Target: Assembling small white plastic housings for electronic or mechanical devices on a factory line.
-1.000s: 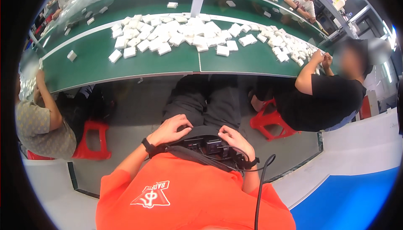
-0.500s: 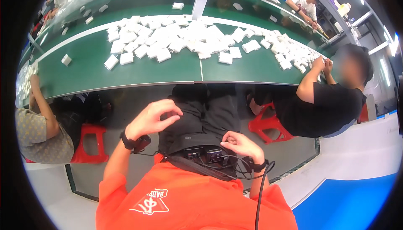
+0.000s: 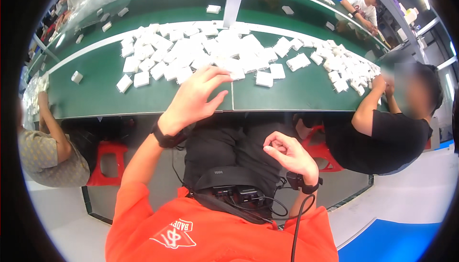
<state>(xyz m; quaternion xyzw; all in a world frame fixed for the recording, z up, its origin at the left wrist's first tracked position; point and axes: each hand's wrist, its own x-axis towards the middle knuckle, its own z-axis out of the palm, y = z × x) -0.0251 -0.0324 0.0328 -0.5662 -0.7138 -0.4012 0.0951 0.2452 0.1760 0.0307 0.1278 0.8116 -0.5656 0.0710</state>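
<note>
My left hand [image 3: 197, 95] reaches over the near edge of the green work table [image 3: 167, 101], its fingers apart and holding nothing. The fingertips are at the front of a heap of white boxy plastic pieces [image 3: 299, 61]; whether they touch one I cannot tell. Thin pins or wires stick out of some pieces. Above my lap, short of the table edge, my right hand [image 3: 294, 156] is loosely closed with curled fingers, and nothing shows in it. Each wrist wears a black strap with a small device.
To the right, a person in a black top [image 3: 392, 142] handles white pieces at the table. Another person [image 3: 52, 152] works at the left end. Red stools [image 3: 106, 161] stand at both sides. A metal post [image 3: 234, 4] rises behind the heap. A black cable [image 3: 297, 223] hangs by my right arm.
My left hand has moved forward from above my lap to the front of the heap, and its fingers have spread. My right hand has risen slightly forward. The view has shifted a little.
</note>
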